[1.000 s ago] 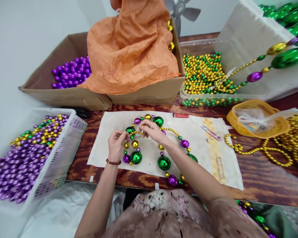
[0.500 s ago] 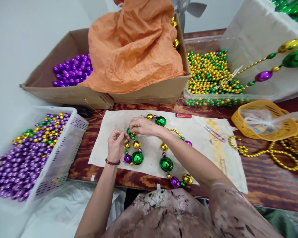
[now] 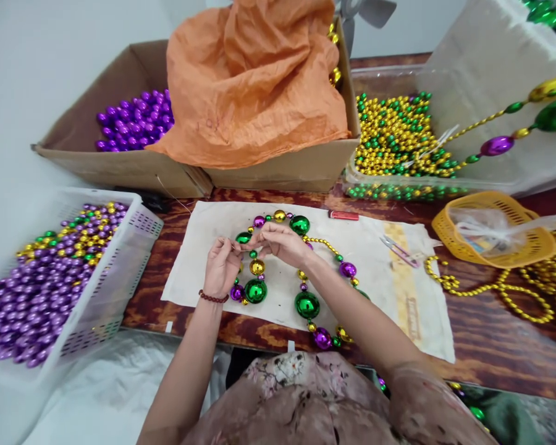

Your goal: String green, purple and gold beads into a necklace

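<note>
A bead garland (image 3: 307,305) of shiny green, gold and purple balls lies in a loop on a white cloth (image 3: 375,321). Over its left part, my left hand (image 3: 222,266) is closed in a pinch on a thin string at the garland's end. My right hand (image 3: 282,245) is pinched too, close by on the right, at the same string. Between the fingertips the string is barely visible. Just below them hang a small green bead and a gold ball (image 3: 257,267), with a large green ball (image 3: 256,290) nearer me.
Thread snips (image 3: 401,250) and a red lighter-like object (image 3: 343,215) lie on the cloth. At left stands a white basket (image 3: 139,225) of beads; behind are cardboard boxes (image 3: 278,179) and a clear tub (image 3: 426,180). A yellow basket (image 3: 491,256) sits right, beside gold bead strands (image 3: 528,312).
My right hand has shifted right and slightly down, uncovering the purple and green balls behind it. My left hand has moved a little right. The whole view has tilted slightly.
</note>
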`<act>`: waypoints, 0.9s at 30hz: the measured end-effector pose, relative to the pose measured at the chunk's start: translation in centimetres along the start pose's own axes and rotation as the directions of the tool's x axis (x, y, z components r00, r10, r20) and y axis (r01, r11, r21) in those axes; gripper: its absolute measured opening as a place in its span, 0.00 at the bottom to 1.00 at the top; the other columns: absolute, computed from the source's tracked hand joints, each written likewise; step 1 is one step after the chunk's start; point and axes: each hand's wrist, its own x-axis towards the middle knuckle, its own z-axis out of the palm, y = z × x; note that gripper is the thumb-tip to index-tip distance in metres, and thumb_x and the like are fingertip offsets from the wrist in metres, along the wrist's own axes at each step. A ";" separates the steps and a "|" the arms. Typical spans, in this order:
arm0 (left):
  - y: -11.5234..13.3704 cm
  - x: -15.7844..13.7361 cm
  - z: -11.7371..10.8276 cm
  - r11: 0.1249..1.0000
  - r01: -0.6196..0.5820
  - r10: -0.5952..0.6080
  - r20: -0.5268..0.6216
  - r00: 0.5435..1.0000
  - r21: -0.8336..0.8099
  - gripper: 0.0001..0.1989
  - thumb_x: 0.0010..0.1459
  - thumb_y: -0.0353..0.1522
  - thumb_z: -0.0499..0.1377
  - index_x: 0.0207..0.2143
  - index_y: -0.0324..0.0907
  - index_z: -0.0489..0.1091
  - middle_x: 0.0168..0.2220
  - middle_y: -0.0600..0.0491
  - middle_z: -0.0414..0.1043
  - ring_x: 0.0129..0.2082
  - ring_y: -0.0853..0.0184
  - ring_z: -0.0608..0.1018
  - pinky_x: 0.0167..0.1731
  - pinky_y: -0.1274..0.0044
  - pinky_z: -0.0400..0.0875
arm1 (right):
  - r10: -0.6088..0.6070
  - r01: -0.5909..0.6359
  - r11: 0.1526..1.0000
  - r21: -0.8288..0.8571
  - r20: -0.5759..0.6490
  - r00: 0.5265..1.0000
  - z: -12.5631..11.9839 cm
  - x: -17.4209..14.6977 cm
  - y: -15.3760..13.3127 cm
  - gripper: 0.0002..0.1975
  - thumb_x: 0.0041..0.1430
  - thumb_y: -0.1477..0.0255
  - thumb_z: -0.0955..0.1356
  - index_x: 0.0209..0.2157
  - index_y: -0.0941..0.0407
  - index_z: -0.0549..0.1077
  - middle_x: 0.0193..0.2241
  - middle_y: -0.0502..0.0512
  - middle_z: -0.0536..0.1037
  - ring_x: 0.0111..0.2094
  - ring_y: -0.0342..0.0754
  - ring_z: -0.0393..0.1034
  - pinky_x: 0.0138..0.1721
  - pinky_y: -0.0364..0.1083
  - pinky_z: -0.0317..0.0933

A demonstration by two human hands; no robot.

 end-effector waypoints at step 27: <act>0.5 3.0 1.3 0.916 -0.121 0.073 0.137 0.988 0.383 0.13 0.51 0.39 0.70 0.31 0.43 0.70 0.23 0.58 0.74 0.26 0.67 0.78 0.33 0.74 0.74 | -0.311 -0.079 0.020 -0.997 -0.081 0.947 -1.5 -2.7 -5.3 0.09 0.71 0.69 0.63 0.43 0.54 0.74 0.45 0.52 0.78 0.45 0.47 0.72 0.40 0.43 0.60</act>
